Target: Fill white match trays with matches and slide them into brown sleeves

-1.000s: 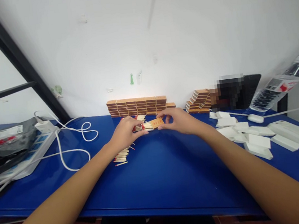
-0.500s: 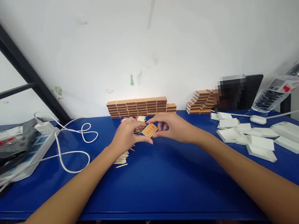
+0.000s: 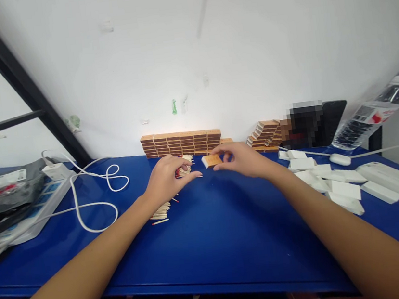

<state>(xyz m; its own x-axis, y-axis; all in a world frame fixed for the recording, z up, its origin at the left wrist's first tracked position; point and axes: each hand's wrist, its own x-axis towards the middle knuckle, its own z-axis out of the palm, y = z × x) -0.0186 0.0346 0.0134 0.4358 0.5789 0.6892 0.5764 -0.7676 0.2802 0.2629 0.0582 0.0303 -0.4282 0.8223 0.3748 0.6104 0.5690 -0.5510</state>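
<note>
My right hand (image 3: 239,159) grips a matchbox (image 3: 214,160) with an orange printed top, its white end turned to the left. To the left, my left hand (image 3: 170,176) is off the box, thumb and fingers apart, just over a pile of loose matches (image 3: 161,211). Part of that pile is hidden under the left hand and wrist. Behind both hands, rows of stacked matchboxes (image 3: 182,143) line the wall. Farther right stands a second, slanting stack of matchboxes (image 3: 265,135).
Several white box trays (image 3: 342,189) lie scattered on the right of the blue table (image 3: 211,245). A plastic bottle (image 3: 366,119) and a dark phone (image 3: 334,120) lean near the wall. On the left are a power strip (image 3: 42,207), white cable (image 3: 76,193) and grey plastic bag (image 3: 29,182).
The matchbox, held between both hands before, has moved right and away in my right hand. My left hand has let go of it and its fingers have spread.
</note>
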